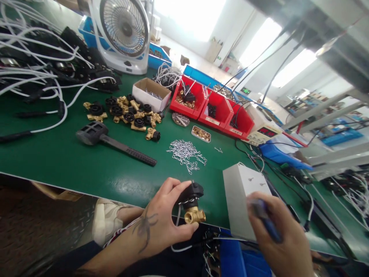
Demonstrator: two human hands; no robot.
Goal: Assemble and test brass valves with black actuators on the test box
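The small brass valve body with a black plastic cap (192, 204) sits at the near edge of the green work mat (86, 165), pinched between the thumb and fingers of the left hand (164, 217). A thin white wire trails down from it below the table edge. The right hand (281, 238) is closed around a blue-handled tool (265, 221), blurred, so its tip cannot be made out. It hovers over a pale grey box (242, 196) lying just right of the valve.

The valve hangs partly past the table's rim; if the pinch loosens, it would likely drop toward the lap, dragging the wire. The tool could slip off the small fitting and strike the fingers (184, 190) that hold it.

Further out lie a scatter of small silver wire clips (186, 152), a heap of brass-and-black valves (129, 113), a black plastic handled tool (112, 142), red parts bins (213, 109) and a white desk fan (122, 32).
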